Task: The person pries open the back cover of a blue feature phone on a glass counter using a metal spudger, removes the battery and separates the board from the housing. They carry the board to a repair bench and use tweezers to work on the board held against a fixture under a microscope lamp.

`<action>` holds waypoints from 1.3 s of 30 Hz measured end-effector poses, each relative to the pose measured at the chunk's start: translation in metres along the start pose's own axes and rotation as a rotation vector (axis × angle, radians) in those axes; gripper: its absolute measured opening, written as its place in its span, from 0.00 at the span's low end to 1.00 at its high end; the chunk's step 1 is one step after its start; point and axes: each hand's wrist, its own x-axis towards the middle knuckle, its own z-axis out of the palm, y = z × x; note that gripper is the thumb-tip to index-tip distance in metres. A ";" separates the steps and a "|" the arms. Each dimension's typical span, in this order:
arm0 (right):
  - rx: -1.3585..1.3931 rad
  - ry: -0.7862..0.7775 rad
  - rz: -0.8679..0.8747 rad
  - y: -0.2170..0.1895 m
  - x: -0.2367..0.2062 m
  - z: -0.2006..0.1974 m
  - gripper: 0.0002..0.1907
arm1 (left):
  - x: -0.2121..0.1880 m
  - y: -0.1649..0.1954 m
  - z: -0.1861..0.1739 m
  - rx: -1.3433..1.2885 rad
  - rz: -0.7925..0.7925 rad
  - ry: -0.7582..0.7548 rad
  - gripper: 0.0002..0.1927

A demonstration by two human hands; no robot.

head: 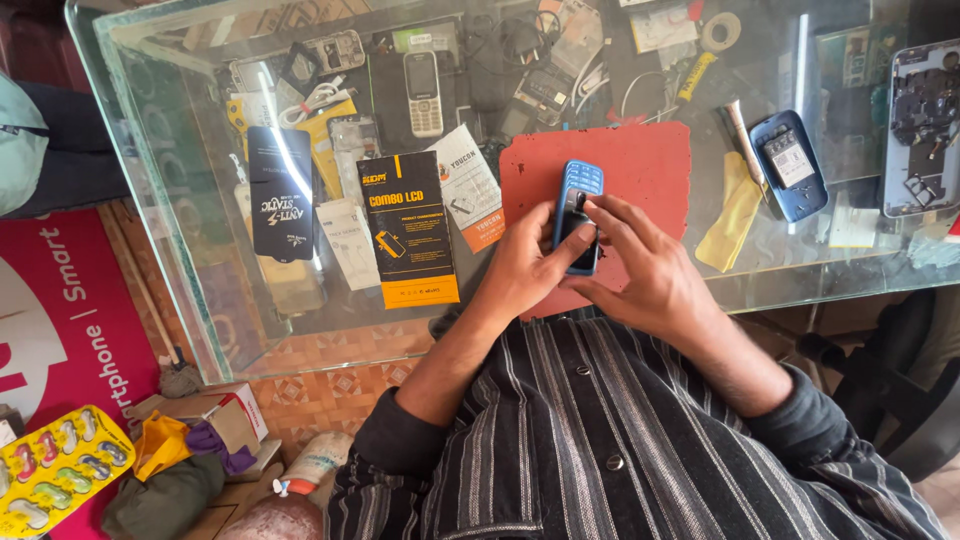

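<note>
A small blue keypad phone (578, 192) lies lengthwise over a red mat (640, 165) on the glass table. My left hand (527, 268) grips the phone's near end from the left, thumb against its side. My right hand (640, 262) comes in from the right, with fingertips pressing on the dark screen part of the phone. Both forearms, in dark striped sleeves, reach up from the bottom of the view.
On the glass counter (200, 300) lie a black and orange box (410, 228), a black packet (281, 192), a white keypad phone (424, 92), a blue phone back shell (790, 165), a yellow cloth (736, 212) and an opened phone body (922, 125). Boxes and bags sit on the floor at lower left.
</note>
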 end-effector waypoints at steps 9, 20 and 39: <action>-0.065 0.190 -0.229 0.034 -0.012 0.015 0.28 | 0.007 -0.027 -0.003 -0.485 -0.016 -0.047 0.28; 0.201 0.046 -0.041 0.040 -0.013 0.009 0.23 | 0.020 -0.015 -0.009 -0.337 0.168 -0.059 0.46; 0.232 -0.033 0.063 0.036 -0.006 0.002 0.26 | 0.024 -0.016 -0.010 -0.340 0.302 -0.134 0.43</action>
